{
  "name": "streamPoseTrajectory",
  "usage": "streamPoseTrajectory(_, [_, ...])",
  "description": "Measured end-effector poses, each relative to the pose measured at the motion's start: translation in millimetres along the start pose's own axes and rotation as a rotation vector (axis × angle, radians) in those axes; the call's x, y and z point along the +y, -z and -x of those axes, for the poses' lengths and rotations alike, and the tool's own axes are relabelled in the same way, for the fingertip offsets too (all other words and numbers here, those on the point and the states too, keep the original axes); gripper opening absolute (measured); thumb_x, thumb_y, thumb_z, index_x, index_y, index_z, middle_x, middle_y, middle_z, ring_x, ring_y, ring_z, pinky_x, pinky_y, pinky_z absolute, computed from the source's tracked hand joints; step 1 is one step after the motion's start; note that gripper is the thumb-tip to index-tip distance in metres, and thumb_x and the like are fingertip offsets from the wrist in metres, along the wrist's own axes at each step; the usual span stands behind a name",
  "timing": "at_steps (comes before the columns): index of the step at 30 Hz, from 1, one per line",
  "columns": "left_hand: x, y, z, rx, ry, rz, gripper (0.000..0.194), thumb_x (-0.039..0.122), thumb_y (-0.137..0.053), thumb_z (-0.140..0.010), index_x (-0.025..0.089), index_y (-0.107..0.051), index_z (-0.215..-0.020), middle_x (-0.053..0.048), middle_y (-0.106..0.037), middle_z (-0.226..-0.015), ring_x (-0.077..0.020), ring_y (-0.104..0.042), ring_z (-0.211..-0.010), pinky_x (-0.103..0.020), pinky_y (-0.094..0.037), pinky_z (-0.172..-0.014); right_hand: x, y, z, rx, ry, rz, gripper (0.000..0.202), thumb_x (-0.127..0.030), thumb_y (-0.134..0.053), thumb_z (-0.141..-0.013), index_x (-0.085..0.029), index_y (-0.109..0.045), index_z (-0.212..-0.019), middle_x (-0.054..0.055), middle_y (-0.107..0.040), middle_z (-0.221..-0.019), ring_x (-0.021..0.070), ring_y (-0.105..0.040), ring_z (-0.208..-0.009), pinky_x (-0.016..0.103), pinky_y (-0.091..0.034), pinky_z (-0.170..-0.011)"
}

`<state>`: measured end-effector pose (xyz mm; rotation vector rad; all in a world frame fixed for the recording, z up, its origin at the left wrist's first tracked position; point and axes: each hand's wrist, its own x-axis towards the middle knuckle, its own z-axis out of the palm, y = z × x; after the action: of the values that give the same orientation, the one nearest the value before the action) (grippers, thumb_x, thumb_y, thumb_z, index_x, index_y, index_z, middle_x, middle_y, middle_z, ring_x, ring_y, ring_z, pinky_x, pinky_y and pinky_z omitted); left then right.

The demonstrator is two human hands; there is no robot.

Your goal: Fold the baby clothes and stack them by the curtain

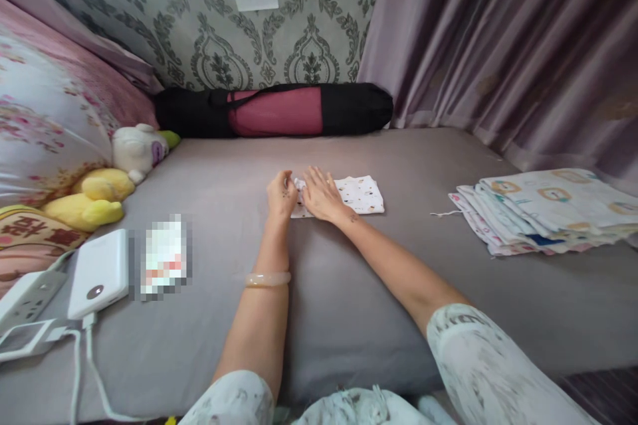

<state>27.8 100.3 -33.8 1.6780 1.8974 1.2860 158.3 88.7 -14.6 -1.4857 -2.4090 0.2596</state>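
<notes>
A small white cloth with a scattered print (363, 195) lies folded flat on the grey sheet (379, 285). My left hand (282, 195) is at the cloth's left end, its fingers curled closed around that edge. Flat on the left part of the cloth rests my right hand (321, 194), palm down with fingers stretched out, covering some of it. A pale bangle (268, 279) circles my left forearm.
A stack of folded printed cloths (548, 209) is at the right. Along the wall lies a black and red long bag (276, 111). Plush toys (139, 149), a white power bank (100, 273), a power strip (30, 295) with cables and a blurred packet (164, 257) are on the left.
</notes>
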Motion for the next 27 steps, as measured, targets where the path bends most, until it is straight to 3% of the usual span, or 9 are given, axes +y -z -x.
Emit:
streamPoseTrajectory(5, [18, -19.8, 16, -0.241, -0.291, -0.304, 0.032, 0.009, -0.043, -0.089, 0.015, -0.063, -0.114, -0.014, -0.068, -0.118, -0.0234, -0.059, -0.118, -0.037, -0.04, -0.105, 38, 9, 25, -0.07, -0.037, 0.088, 0.054, -0.035, -0.024, -0.101, -0.014, -0.037, -0.149, 0.014, -0.027, -0.158, 0.0261, -0.016, -0.148, 0.052, -0.007, -0.118])
streamPoseTrajectory(8, [17, -28.3, 23, -0.325, -0.353, -0.426, 0.03, 0.012, -0.041, -0.092, 0.014, -0.061, -0.115, -0.016, -0.062, -0.128, -0.025, -0.052, -0.127, -0.043, -0.034, -0.111, 45, 5, 31, -0.098, -0.06, 0.088, 0.054, -0.035, -0.022, -0.101, -0.015, -0.034, -0.15, 0.013, -0.03, -0.157, 0.0254, -0.022, -0.146, 0.05, -0.011, -0.118])
streamPoseTrajectory(16, [12, -28.2, 24, -0.385, -0.33, -0.444, 0.034, 0.017, -0.038, -0.095, 0.017, -0.056, -0.123, -0.016, -0.052, -0.141, -0.0246, -0.044, -0.135, -0.046, -0.031, -0.113, 51, 5, 29, -0.116, -0.053, 0.035, 0.055, -0.036, -0.02, -0.101, -0.018, -0.035, -0.15, 0.01, -0.031, -0.157, 0.023, -0.022, -0.146, 0.048, -0.01, -0.119])
streamPoseTrajectory(21, [15, -25.6, 25, -0.34, -0.246, -0.428, 0.035, 0.025, -0.041, -0.095, 0.022, -0.053, -0.128, -0.013, -0.049, -0.145, -0.0268, -0.036, -0.14, -0.051, -0.02, -0.117, 75, 10, 34, -0.041, -0.15, 0.084, 0.055, -0.031, -0.024, -0.1, -0.008, -0.037, -0.148, 0.014, -0.029, -0.158, 0.0239, -0.018, -0.147, 0.043, -0.01, -0.119])
streamPoseTrajectory(27, [12, -26.4, 25, -0.391, -0.177, -0.447, 0.042, 0.031, -0.038, -0.096, 0.021, -0.049, -0.135, -0.013, -0.044, -0.15, -0.0277, -0.029, -0.144, -0.053, -0.018, -0.117, 86, 14, 32, -0.146, -0.225, 0.05, 0.059, -0.035, -0.02, -0.1, -0.008, -0.03, -0.151, 0.013, -0.022, -0.16, 0.0234, -0.014, -0.148, 0.042, -0.008, -0.12])
